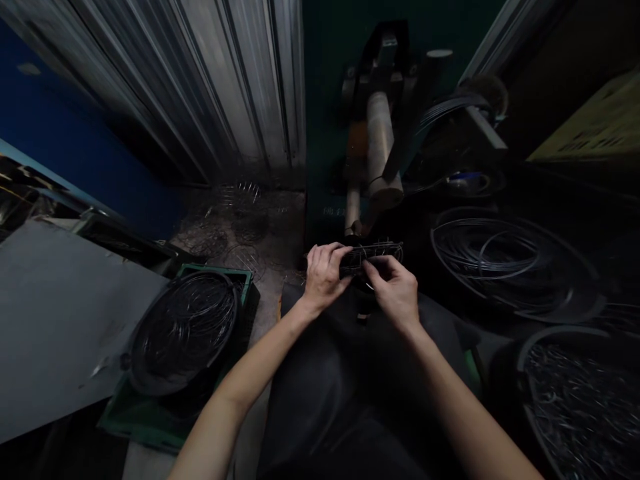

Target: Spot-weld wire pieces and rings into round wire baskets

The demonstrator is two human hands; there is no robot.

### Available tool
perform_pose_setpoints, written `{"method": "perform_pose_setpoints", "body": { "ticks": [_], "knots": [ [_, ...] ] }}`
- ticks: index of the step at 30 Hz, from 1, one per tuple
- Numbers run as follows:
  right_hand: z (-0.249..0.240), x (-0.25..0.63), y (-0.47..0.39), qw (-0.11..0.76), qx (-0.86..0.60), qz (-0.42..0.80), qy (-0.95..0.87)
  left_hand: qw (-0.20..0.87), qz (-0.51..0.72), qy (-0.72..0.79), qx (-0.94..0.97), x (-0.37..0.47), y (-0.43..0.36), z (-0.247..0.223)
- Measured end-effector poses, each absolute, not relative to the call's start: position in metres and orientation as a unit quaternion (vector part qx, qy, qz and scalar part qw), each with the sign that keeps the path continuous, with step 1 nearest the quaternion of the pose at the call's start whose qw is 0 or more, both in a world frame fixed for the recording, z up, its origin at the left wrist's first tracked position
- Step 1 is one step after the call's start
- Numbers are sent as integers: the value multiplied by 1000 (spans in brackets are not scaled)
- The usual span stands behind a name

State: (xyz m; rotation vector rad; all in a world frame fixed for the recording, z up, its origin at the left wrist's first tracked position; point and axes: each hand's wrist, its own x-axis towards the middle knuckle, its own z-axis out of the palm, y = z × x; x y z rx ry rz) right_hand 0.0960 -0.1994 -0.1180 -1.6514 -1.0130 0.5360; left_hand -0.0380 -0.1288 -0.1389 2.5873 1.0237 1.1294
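Note:
Between my two hands, just below the machine's lower rod, sits a small frame of thin dark wire (pixel 380 251). My left hand (pixel 325 273) has its fingers wrapped round the left end of this wire frame. The thumb and fingers of my right hand (pixel 395 283) pinch the frame near its middle; whether they also hold a separate small piece is hidden. Above it, the machine's thick metal cylinder (pixel 381 140) and a thinner rod (pixel 353 203) point down toward the wire frame.
At right, a basin holds coiled wire (pixel 485 253), and a bucket holds many small metal pieces (pixel 585 407). At left, a round black tub (pixel 145 373) of wire rings rests on a green crate (pixel 245 275) beside a grey panel (pixel 65 327). Wire scraps (pixel 240 200) litter the floor.

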Motion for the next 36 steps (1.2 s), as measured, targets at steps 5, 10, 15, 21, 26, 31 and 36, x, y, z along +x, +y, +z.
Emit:
{"method": "perform_pose_setpoints", "body": {
  "ticks": [5, 10, 15, 21, 26, 31, 36],
  "knots": [
    [-129, 89, -200, 524, -712, 157, -440, 78, 357, 340, 867, -35, -124, -142],
    [-136, 88, -198, 525, -712, 117, -450, 71, 355, 344, 866, -31, -121, -146],
    [-140, 88, -194, 536, -702, 92, -459, 50, 377, 333, 863, -27, -117, -148],
    [-145, 89, -189, 538, -696, 79, -470, 49, 385, 333, 859, -27, -111, -149],
    [-143, 91, -186, 536, -689, 51, -485, 45, 397, 328, 856, -24, -106, -150],
    [-141, 92, -184, 527, -700, 47, -479, 57, 399, 329, 854, -21, -102, -153],
    [-143, 93, -181, 521, -704, 42, -481, 55, 406, 326, 852, -20, -99, -153]
  ]
}}
